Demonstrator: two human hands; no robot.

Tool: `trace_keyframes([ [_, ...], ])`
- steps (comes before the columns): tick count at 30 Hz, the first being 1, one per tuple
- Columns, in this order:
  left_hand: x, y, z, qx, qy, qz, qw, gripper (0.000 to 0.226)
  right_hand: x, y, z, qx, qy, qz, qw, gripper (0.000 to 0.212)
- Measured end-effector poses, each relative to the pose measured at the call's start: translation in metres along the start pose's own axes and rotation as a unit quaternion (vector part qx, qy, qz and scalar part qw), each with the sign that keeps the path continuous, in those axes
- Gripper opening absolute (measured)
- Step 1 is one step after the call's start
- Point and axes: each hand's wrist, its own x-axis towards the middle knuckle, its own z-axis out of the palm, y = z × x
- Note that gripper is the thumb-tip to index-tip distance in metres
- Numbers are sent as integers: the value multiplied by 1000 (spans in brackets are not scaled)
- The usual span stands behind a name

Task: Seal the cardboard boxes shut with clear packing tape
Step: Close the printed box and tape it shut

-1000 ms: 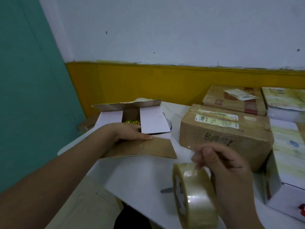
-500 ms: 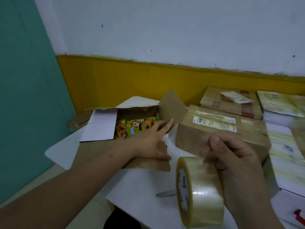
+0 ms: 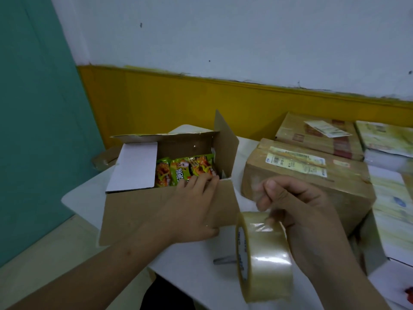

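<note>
- An open box [image 3: 169, 204] is seen on the white table [image 3: 192, 262], under the left hand [image 3: 194, 209]
- The near flap of the box is pressed by the left palm, with the fingers reaching over its edge to the snack packs [image 3: 185, 170] inside; the thumb lies along the flap's lower edge
- The left fingers are held fairly straight, nothing being gripped
- A white flap is folded over the box's left part, and a brown flap is stood upright on the side facing the right hand [image 3: 297, 220]
- A roll of tape [image 3: 263, 256] is held on edge by the right hand, near the table's front, just right of the left hand
- The right fingers are curled over the top of the roll, and a loose clear end of tape is pinched between thumb and forefinger above it
- A grey object is partly hidden behind the roll; what it is cannot be told
- A taped box [image 3: 306, 175] with labels is placed beyond the right hand
- More boxes [image 3: 317, 135] are stacked further behind and to its right
</note>
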Motion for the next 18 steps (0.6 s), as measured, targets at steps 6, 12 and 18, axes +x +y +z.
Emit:
trace_keyframes([
  [6, -3, 1, 20, -13, 93, -15, 995, 108, 11, 2, 10, -10, -22, 35, 999, 16],
  [12, 6, 6, 33, 10, 118, -74, 990, 111, 23, 20, 16, -69, -31, 116, 990, 18],
  [18, 19, 5, 17, -103, 123, -150, 976, 36, 61, 37, 26, -78, -15, 129, 989, 15],
])
